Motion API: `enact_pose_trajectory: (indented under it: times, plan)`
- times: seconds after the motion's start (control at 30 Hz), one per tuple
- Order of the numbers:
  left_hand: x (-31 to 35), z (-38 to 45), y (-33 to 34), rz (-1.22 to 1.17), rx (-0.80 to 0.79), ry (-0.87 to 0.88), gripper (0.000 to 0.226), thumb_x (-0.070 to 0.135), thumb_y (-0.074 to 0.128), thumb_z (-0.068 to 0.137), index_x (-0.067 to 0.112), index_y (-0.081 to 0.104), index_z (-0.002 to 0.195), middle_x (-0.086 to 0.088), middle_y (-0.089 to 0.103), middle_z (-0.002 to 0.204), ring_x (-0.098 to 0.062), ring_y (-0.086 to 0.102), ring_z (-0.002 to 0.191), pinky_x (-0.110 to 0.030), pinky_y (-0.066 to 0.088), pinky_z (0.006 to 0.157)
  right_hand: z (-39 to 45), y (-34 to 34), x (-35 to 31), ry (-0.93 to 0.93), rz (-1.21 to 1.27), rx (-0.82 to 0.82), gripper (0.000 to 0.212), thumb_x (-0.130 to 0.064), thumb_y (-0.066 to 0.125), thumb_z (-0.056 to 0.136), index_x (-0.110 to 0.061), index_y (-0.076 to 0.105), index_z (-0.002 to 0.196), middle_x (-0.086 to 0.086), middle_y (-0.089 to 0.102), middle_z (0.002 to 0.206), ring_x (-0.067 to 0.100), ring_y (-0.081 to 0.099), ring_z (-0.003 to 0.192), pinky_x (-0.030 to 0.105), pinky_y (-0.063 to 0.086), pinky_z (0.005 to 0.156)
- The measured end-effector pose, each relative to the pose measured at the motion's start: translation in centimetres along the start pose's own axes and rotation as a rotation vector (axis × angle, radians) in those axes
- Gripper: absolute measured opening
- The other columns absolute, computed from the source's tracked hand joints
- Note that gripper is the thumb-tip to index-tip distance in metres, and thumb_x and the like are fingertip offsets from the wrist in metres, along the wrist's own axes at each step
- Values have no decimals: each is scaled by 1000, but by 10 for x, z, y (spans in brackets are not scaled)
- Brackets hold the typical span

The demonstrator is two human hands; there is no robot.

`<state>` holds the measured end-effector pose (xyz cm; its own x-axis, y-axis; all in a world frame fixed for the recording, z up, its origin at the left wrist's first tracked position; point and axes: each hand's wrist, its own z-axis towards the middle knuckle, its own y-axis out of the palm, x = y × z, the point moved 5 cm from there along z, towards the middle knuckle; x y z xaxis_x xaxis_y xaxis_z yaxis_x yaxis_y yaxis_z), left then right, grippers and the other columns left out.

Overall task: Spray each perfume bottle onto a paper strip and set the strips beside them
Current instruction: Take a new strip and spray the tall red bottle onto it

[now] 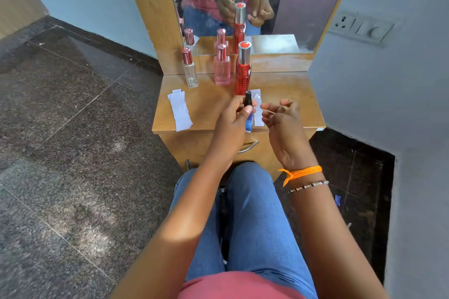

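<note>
Two hands mid-frame: left hand [237,114] grips slim blue black-topped bottle [248,114], right hand [279,111] pinches thin paper strip [269,111]; I'd aim the nozzle squarely.

The left hand [234,114] grips a blue perfume bottle [248,122] with a black sprayer at the front edge of the table [209,104], just in front of the tall red bottle [242,73]. The right hand [281,114], just right of the blue bottle, pinches a thin paper strip [269,111]. Left of the red bottle stand a pink bottle [222,67] and, further left, a clear bottle [190,69]. Loose paper strips [181,110] lie in front of the clear bottle
</note>
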<state>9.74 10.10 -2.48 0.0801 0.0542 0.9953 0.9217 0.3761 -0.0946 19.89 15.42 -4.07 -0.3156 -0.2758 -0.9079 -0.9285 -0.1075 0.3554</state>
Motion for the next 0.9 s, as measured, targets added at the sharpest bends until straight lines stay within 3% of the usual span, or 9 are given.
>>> enact_pose_trajectory:
  times: [0.13,0.23,0.33,0.53,0.67,0.8,0.83,0.9]
  plan:
    - [0,-1,-2,80,-35,32,17,15,41,97,20,56,104,10,58,82,-7,53,80,-27,42,74,-2,0,-18,-103,125,-77,28,15,41,91,-12,34,96,6,45,87,21,66,81,25,56,83]
    - [4,0,-1,139,-46,82,15,17,44,95,20,58,102,9,57,81,-14,54,83,-33,42,78,-5,-1,-29,-135,156,-103,28,8,56,88,-12,39,96,2,56,72,20,69,76,28,58,80]
    - [6,0,-1,206,-51,104,19,20,47,94,16,61,106,2,58,84,-21,57,86,-33,43,77,-6,-1,-32,-178,97,-98,22,5,63,83,-11,52,94,-4,66,69,15,65,72,27,57,76]
    - [8,-1,-2,226,-78,110,17,20,50,93,15,62,103,4,58,81,-9,52,75,-28,40,70,-6,0,-31,-298,-27,-108,16,4,69,78,-10,65,85,-5,70,72,8,65,71,21,53,71]
    - [7,-2,-2,121,-57,53,13,19,53,92,19,61,102,5,64,82,-12,60,78,-33,49,73,-7,3,-31,-392,-254,-139,17,0,65,84,-14,70,92,-5,73,85,9,67,85,27,53,81]
    - [-6,-1,-6,-116,0,-118,28,17,58,90,18,57,118,-11,64,112,-17,65,96,-26,53,72,-17,8,-21,-409,-669,-407,46,-13,59,83,-23,52,128,-1,53,127,19,55,114,28,50,93]
    - [-8,-1,-7,-146,-1,-146,29,17,59,90,18,56,119,-13,64,113,-18,66,95,-25,53,68,-21,9,-18,-432,-794,-465,60,-17,62,78,-23,44,135,-1,44,134,22,48,119,26,46,97]
    - [-10,-1,-8,-178,-2,-171,27,16,60,89,18,57,116,-12,66,106,-20,67,94,-25,54,63,-24,9,-12,-517,-1018,-493,84,-28,70,69,-20,30,142,2,37,138,25,41,122,36,40,103]
